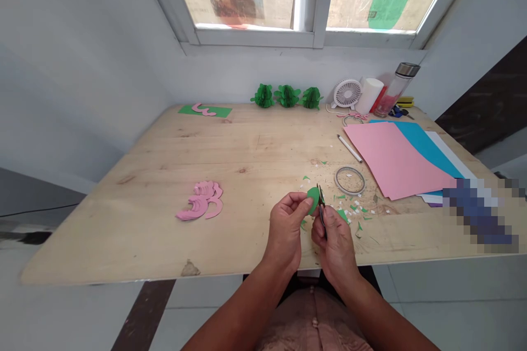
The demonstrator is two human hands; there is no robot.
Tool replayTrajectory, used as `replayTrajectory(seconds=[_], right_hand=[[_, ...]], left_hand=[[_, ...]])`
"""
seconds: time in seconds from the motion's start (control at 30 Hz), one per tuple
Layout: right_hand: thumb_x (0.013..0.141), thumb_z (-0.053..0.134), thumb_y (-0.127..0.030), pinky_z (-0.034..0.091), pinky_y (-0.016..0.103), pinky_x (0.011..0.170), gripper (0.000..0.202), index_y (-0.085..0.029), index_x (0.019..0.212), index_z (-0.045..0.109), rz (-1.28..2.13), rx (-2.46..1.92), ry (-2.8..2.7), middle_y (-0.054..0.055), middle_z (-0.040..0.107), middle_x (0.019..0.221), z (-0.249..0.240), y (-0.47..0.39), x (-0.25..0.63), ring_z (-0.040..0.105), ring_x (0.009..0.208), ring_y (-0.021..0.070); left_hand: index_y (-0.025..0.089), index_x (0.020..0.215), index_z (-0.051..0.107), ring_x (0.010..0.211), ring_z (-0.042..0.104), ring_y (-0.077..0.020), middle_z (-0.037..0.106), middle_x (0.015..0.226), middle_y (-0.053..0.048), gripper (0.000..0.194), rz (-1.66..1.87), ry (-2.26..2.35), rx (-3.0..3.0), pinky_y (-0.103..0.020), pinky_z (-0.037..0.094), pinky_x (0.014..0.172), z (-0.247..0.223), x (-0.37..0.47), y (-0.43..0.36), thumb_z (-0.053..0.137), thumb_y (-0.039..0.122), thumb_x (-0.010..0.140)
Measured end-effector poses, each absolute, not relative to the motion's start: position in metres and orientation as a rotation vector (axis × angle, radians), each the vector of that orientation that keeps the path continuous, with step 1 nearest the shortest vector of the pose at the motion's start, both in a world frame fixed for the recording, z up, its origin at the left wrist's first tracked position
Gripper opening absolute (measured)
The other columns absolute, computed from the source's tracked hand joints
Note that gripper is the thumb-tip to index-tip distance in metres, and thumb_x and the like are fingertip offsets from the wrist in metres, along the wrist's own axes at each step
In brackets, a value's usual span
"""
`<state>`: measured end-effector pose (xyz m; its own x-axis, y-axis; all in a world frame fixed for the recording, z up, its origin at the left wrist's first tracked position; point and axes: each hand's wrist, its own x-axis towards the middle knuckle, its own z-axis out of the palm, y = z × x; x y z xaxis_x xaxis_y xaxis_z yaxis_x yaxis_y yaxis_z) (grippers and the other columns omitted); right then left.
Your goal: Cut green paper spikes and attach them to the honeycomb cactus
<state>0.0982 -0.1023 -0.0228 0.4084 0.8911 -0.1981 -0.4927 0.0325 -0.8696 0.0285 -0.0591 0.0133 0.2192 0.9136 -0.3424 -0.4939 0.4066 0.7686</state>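
My left hand (288, 226) pinches a small rounded piece of green paper (313, 199) between thumb and fingers, above the front part of the wooden table (255, 148). Dark-handled scissors (322, 214) are in my right hand (336, 238), with their blades pointing away from me and touching the right edge of the green paper. Green and white scraps (357, 211) lie scattered beside and beyond my right hand. To the left of my hands rests a pile of curved pink paper pieces (197, 204).
A tape roll (349, 181) and a pen (349, 148) lie right of centre, near pink sheets (397, 159) and blue sheets (428, 145). Along the wall stand green paper ornaments (287, 96), a fan (347, 93) and a bottle (397, 90). Green paper (224, 112) lies back left.
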Motion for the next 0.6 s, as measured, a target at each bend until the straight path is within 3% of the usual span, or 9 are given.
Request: replayTrajectory(seconds=[0.6], right_hand=[[0.083, 0.058, -0.051, 0.016, 0.021, 0.039, 0.041, -0.020, 0.061, 0.042, 1.093, -1.065, -0.471, -0.008, 0.032, 0.049, -0.0249, -0.1020, 0.0982, 0.019, 0.044, 0.0077]], left_hand=[[0.015, 0.072, 0.062, 0.064, 0.053, -0.0088, 0.061, 0.067, 0.002, 0.017, 1.063, 0.883, 0.535, -0.022, 0.040, 0.068, 0.0146, 0.0323, -0.0617, 0.075, 0.021, 0.062]])
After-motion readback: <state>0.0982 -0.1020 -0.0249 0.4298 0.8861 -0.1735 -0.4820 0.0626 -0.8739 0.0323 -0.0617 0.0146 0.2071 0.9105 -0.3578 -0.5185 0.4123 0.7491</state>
